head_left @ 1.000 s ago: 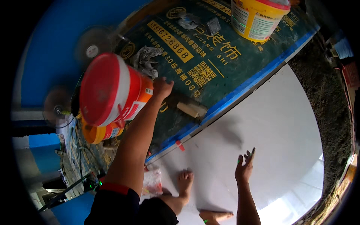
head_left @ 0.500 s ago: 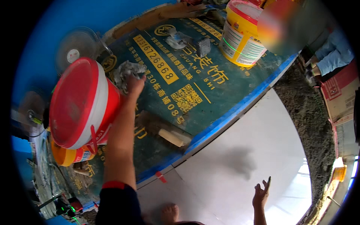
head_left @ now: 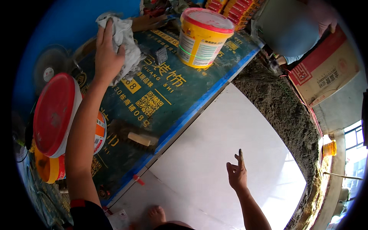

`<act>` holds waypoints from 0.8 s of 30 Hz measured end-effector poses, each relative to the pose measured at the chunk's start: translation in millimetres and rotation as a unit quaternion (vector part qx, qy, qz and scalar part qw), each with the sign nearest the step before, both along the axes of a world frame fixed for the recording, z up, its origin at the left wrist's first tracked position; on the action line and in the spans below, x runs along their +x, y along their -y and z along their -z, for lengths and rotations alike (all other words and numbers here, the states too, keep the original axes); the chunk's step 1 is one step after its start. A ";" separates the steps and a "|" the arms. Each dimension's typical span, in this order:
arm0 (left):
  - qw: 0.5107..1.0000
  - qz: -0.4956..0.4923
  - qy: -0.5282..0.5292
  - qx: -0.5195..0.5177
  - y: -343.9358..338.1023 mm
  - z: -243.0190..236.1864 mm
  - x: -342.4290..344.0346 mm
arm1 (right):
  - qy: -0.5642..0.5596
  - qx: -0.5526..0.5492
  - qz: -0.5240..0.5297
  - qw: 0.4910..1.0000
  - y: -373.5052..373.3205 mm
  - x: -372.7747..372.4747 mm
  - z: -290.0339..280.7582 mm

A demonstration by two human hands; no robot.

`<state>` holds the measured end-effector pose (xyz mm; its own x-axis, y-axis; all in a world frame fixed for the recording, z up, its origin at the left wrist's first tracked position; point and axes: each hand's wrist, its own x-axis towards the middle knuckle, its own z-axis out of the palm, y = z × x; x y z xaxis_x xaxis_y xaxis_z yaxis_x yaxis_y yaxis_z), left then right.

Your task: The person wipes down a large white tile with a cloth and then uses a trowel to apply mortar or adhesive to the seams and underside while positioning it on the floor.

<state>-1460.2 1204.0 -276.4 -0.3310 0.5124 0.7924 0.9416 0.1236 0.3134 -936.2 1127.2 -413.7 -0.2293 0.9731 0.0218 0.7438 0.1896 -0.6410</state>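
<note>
My left hand (head_left: 107, 57) grips a crumpled grey-white rag (head_left: 129, 44), holding it up above the green printed floor sheet at the upper left. Part of the rag hangs to the right of my thumb. My right hand (head_left: 237, 174) is empty, its fingers apart and one pointing forward, with a darkened fingertip. It hovers over the large pale floor tile (head_left: 214, 130). Beside my left forearm stands a bucket with a red lid (head_left: 55, 111). A trowel with a pale wooden handle (head_left: 139, 138) lies on the sheet (head_left: 168, 99).
A yellow bucket (head_left: 201, 42) with a red rim and a dark block (head_left: 161, 56) stand on the sheet. Dark loose mortar or soil (head_left: 276, 96) borders the tile. Another person (head_left: 287, 30) is at the upper right, near a cardboard box (head_left: 326, 73). A red clip (head_left: 138, 179) sits at the tile joint.
My left hand has moved forward and raised the rag, which now spreads out more. My right hand has come further up over the tile. The view has shifted to the right.
</note>
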 end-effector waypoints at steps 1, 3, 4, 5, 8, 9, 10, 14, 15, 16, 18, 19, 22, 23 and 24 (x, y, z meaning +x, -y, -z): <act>0.998 0.021 -0.043 0.029 4.4 -14.6 13.3 | -0.041 -0.077 0.030 0.996 -0.4 -12.6 -9.8; 0.995 0.063 -0.064 0.045 9.9 -36.4 55.5 | -0.011 0.006 -0.021 1.000 -6.6 -8.0 -7.1; 0.992 0.081 -0.081 0.048 15.1 -49.4 74.8 | -0.025 0.002 -0.023 0.999 -8.2 -18.9 -15.2; 0.986 0.104 -0.108 0.068 18.8 -61.7 96.4 | -0.045 0.011 -0.024 0.999 -10.0 -27.8 -22.5; 0.965 0.183 -0.158 0.106 29.9 -85.8 166.1 | -0.083 0.046 -0.031 0.995 -10.7 -43.8 -50.1; 0.954 0.226 -0.154 0.123 30.0 -91.9 185.6 | -0.099 0.045 -0.027 0.994 -11.0 -49.1 -60.0; 0.942 0.256 -0.170 0.132 33.7 -102.6 203.0 | -0.113 0.046 -0.022 0.992 -12.5 -54.2 -72.9; 0.893 0.394 -0.119 0.180 25.1 -111.4 274.9 | -0.178 0.013 0.000 0.984 -10.6 -60.6 -103.4; 0.875 0.434 -0.080 0.198 19.7 -108.7 295.9 | -0.146 0.016 -0.039 0.988 -13.0 -50.8 -97.0; 0.867 0.472 -0.039 0.154 27.5 -110.7 312.6 | -0.118 0.025 -0.046 0.992 -12.1 -40.8 -86.2; 0.813 0.567 0.018 0.129 26.4 -90.0 372.4 | -0.061 0.047 -0.031 0.997 -12.6 -18.6 -64.8; 0.815 0.568 0.044 0.108 33.5 -81.9 397.2 | -0.026 0.051 -0.005 0.998 -12.1 8.2 -59.5; 0.785 0.604 0.137 -0.002 50.4 -30.1 442.2 | 0.023 0.053 0.051 0.997 0.6 50.8 -48.3; 0.756 0.625 0.188 -0.049 55.1 -14.3 458.2 | 0.054 0.062 0.072 0.994 5.6 73.0 -57.7; 0.732 0.626 0.239 -0.125 61.4 8.0 462.3 | 0.060 0.060 0.079 0.993 12.1 78.5 -51.7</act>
